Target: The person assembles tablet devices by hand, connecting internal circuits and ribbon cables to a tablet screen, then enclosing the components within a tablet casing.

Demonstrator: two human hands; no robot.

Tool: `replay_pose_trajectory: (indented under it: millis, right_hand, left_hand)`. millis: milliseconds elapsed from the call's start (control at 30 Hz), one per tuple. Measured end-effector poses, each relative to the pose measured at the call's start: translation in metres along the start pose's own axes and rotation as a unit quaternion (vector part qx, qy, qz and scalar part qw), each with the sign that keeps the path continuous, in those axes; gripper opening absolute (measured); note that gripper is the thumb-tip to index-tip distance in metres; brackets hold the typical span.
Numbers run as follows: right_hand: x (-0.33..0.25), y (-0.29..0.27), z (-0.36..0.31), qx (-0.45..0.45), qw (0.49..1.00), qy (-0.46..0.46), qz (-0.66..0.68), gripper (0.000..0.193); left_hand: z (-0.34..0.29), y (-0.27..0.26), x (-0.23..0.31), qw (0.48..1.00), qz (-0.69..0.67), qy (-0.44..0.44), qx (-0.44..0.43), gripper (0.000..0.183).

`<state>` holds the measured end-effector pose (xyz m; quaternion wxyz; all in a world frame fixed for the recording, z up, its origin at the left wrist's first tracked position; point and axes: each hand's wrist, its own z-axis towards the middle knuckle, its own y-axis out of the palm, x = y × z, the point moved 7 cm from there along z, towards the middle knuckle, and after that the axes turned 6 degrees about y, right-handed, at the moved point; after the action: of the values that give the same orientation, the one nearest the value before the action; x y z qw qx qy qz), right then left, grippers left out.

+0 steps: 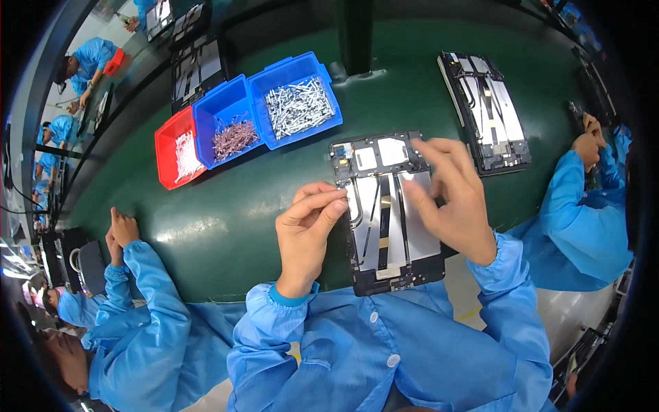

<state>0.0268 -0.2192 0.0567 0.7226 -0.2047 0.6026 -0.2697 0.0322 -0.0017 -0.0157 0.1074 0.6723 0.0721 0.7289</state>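
Observation:
An opened tablet, its inside showing silver battery panels, black flat cables and tan tape strips, lies in front of me with its near end at the table's edge. Beside its left edge, my left hand has thumb and fingers pinched together. Whatever they hold, if anything, is too small to make out. Over the tablet's upper right part hovers my right hand, thumb and fingers apart and slightly blurred. I see nothing between them.
On the green table stand a red bin of white pieces, a blue bin of pinkish pieces and another blue bin of white-grey strips. More opened tablets lie right. Co-workers' hands rest left; a blue sleeve is right.

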Motion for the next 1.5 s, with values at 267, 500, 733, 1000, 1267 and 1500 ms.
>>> replay_pose_trajectory:
  millis: [267,500,733,1000,1267,1500]
  right_hand:
    - [-0.026,0.059,0.003,-0.198,0.957,-0.087,0.195,0.024]
    - [-0.031,0.052,0.006,-0.141,0.972,-0.101,0.159,0.009]
    - [-0.024,0.062,0.022,-0.139,0.971,-0.149,0.123,0.007]
    - [-0.002,0.083,0.036,-0.159,0.972,-0.152,0.086,0.007]
    - [-0.004,0.086,0.032,-0.143,0.971,-0.19,0.004,0.008]
    - [-0.002,0.087,0.033,-0.155,0.965,-0.21,-0.015,0.012]
  left_hand:
    - [-0.005,0.001,0.012,0.998,-0.017,0.059,-0.022,0.016]
    - [-0.008,-0.001,0.032,0.959,0.223,0.174,0.008,0.019]
    - [0.0,0.0,0.024,0.943,0.28,0.178,0.003,0.03]
    - [0.022,-0.018,-0.019,0.975,0.107,-0.188,-0.05,0.028]
    - [0.031,-0.019,-0.023,0.964,0.098,-0.239,-0.062,0.014]
    - [0.036,-0.017,-0.024,0.96,0.107,-0.248,-0.071,0.01]
